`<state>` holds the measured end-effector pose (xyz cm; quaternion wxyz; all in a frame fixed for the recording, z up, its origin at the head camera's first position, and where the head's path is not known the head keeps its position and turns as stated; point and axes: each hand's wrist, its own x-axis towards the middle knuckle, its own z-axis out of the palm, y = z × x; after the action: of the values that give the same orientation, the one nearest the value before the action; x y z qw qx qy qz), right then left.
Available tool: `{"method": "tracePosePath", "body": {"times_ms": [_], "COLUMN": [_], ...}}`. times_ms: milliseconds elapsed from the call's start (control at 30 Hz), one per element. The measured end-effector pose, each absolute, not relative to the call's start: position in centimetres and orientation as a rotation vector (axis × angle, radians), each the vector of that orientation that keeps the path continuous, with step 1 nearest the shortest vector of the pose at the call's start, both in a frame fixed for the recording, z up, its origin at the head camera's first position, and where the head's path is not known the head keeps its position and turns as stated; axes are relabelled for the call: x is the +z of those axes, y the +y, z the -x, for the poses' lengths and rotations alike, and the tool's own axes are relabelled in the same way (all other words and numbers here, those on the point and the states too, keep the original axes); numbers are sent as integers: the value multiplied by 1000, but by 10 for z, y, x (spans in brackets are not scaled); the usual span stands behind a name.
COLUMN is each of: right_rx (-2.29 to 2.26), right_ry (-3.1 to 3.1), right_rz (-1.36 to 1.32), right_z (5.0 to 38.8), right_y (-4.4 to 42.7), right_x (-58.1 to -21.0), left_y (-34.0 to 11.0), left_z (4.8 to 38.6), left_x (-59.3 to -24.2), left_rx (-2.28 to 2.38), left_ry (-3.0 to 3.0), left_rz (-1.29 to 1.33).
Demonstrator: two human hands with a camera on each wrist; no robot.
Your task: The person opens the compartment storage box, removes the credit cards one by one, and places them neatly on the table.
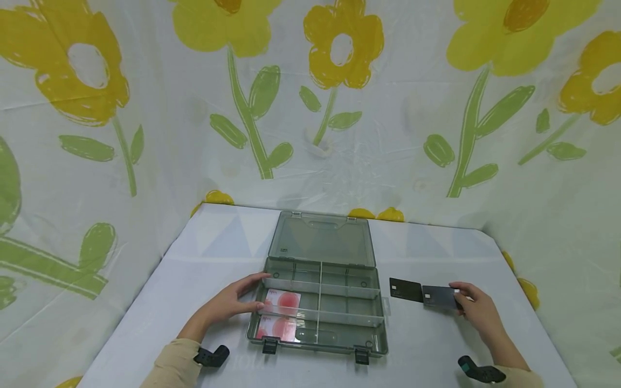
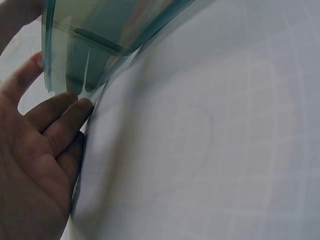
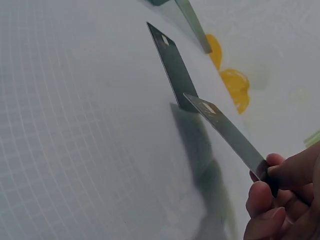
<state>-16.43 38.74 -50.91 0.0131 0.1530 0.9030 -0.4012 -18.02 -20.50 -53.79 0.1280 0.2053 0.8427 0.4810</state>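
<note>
A hinged, translucent grey-green compartment box (image 1: 317, 350) is set at the lower centre of the head frame, its lid (image 1: 322, 240) folded back toward the middle of the frame and its front latches (image 1: 361, 356) undone. Two pink-and-white cards are already lodged in the left column: an upper pink card (image 1: 286, 298) in the middle row and a lower pink card (image 1: 274, 327) in the bottom row, so the filling can be judged only partly done. What appears to be left is found right of the box: a black chip card (image 1: 405, 289) and a grey chip card (image 1: 439, 297), neither yet stowed. The grey chip card is pinched at its right end between thumb and fingers by the right hand (image 1: 480, 311), and is seen raised off the surface in the right wrist view; whether the black chip card is lying flat or tilted cannot be told. The box's left wall is touched by the left hand (image 1: 225, 303), its fingers spread and relaxed, with nothing grasped. Closing of the lid and latches would, it is judged, also remain to be done
</note>
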Motion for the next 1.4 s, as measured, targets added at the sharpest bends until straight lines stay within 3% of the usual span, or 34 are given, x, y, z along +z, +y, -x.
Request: {"method": "tracePosePath", "body": {"times_ms": [600, 1400], "right_rx": [-1220, -837], "right_ry": [2785, 2976], "right_rz": [-515, -100], "right_z": [184, 191], "right_y": [391, 394], "right_x": [-524, -526], "left_y": [-206, -205], "left_z": [182, 181], "left_x": [-541, -541], "left_rx": [1413, 1427], "left_ry": [2441, 2429], "left_rz": [-613, -586]}}
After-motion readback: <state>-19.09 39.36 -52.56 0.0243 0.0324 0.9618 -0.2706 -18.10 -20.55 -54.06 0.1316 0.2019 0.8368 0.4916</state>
